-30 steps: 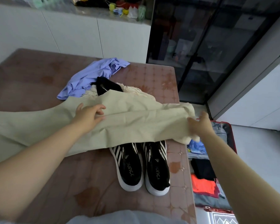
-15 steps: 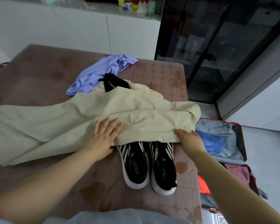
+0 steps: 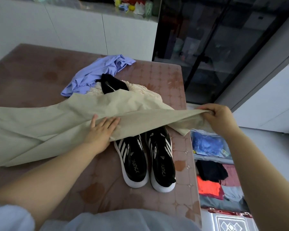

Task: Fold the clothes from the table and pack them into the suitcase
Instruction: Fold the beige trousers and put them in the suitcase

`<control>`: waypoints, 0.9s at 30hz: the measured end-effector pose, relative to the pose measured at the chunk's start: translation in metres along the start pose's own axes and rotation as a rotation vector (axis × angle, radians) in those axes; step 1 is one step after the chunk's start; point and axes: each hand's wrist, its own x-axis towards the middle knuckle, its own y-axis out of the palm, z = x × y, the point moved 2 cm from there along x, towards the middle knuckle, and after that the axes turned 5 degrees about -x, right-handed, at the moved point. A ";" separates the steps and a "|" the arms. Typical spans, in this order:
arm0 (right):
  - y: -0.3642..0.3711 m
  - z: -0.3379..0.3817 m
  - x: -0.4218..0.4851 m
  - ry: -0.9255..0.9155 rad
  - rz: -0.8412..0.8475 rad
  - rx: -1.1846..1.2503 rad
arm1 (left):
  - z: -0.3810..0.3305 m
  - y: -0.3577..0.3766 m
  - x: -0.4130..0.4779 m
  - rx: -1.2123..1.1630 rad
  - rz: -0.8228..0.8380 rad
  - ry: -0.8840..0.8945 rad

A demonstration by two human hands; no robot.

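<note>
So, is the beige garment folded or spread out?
Mostly spread: the beige garment lies stretched across the table, left hand flat on it, right hand pinching one raised end.

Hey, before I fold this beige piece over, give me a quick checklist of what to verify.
1. Grip: right hand pinches the lifted end of the beige garment: ok.
2. Anchor: left hand pressed flat on it: ok.
3. Clearance: shoes lie partly under the cloth: not ok.
4. Flatness: far edge bunched by the black garment: not ok.
5. Access: suitcase open: ok.
6. Room left inside: cannot tell.
</note>
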 end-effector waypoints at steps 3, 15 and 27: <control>-0.013 0.008 -0.005 -0.004 -0.120 -0.039 | 0.007 -0.005 0.006 -0.034 -0.044 -0.092; 0.011 -0.007 -0.053 0.122 -0.146 0.150 | 0.079 -0.060 -0.001 -0.678 -0.084 -0.038; 0.033 -0.026 -0.078 0.127 0.407 0.069 | 0.077 0.018 -0.063 -0.318 -0.007 0.302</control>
